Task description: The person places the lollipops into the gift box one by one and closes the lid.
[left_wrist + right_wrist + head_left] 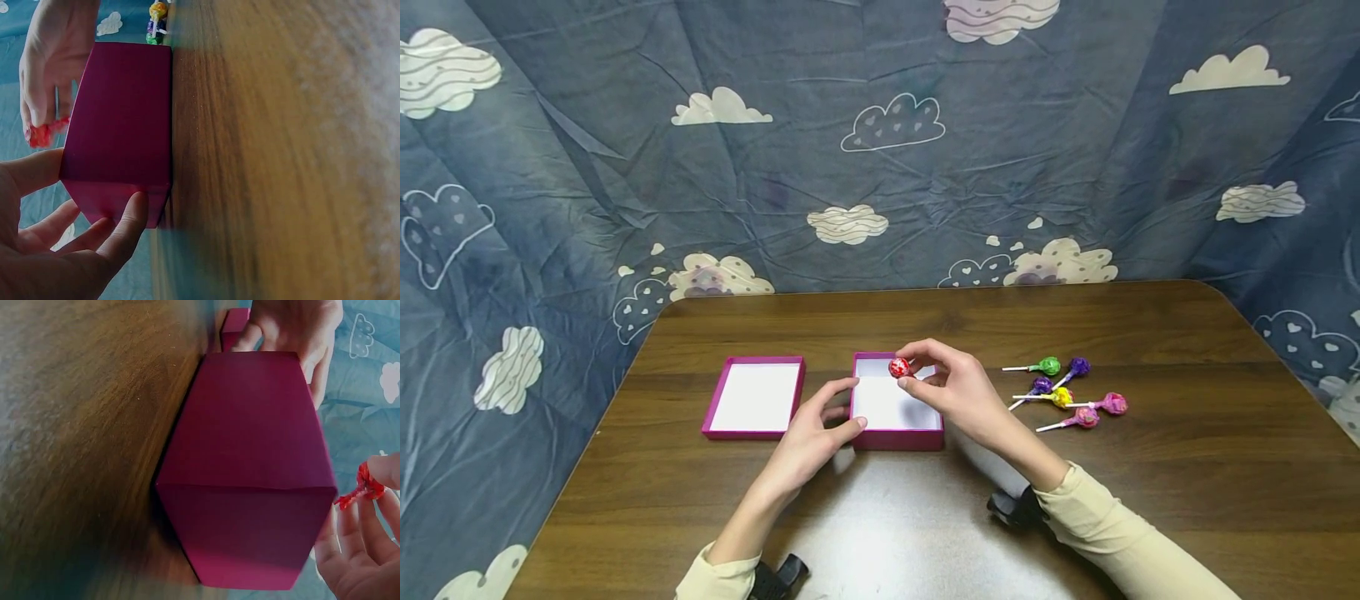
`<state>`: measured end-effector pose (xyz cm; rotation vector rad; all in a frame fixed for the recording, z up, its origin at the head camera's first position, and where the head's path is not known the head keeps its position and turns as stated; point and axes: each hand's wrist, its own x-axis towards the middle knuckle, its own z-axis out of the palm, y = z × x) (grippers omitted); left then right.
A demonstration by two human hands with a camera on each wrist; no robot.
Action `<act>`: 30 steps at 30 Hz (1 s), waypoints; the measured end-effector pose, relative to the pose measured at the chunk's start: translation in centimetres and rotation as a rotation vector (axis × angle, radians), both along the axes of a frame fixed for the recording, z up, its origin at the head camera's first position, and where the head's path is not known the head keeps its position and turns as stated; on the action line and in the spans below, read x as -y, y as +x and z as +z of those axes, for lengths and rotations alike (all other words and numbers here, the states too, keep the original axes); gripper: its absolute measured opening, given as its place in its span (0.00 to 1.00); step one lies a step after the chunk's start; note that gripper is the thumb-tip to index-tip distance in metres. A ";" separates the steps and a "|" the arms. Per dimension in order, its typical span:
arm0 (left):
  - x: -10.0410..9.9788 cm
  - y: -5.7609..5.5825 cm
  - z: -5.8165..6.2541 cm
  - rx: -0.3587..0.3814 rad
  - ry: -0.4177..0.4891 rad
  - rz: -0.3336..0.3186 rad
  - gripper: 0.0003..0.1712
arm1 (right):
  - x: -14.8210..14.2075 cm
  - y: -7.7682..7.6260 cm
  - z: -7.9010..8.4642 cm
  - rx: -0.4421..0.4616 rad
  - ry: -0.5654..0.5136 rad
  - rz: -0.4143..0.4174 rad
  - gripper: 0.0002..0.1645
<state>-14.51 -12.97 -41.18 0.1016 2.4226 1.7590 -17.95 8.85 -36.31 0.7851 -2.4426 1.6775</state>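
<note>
Over the open magenta box, my right hand pinches a red-wrapped lollipop between thumb and fingers. The lollipop's stick is hidden. In the right wrist view its red wrapper shows beside the box's upper edge. My left hand rests at the box's left side, fingers spread and relaxed. In the left wrist view its thumb lies at the top front corner and its other fingertips are against the side wall. The box's white inside shows from above.
A shallow magenta lid with a white inside lies left of the box. On the right lie several lollipops, among them green, yellow and pink. A cloud-patterned blue cloth hangs behind the wooden table.
</note>
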 end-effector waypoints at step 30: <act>0.1 0.0 -0.2 0.001 0.036 -0.017 0.30 | 3.7 -4.0 -3.1 -0.013 0.410 -0.029 0.14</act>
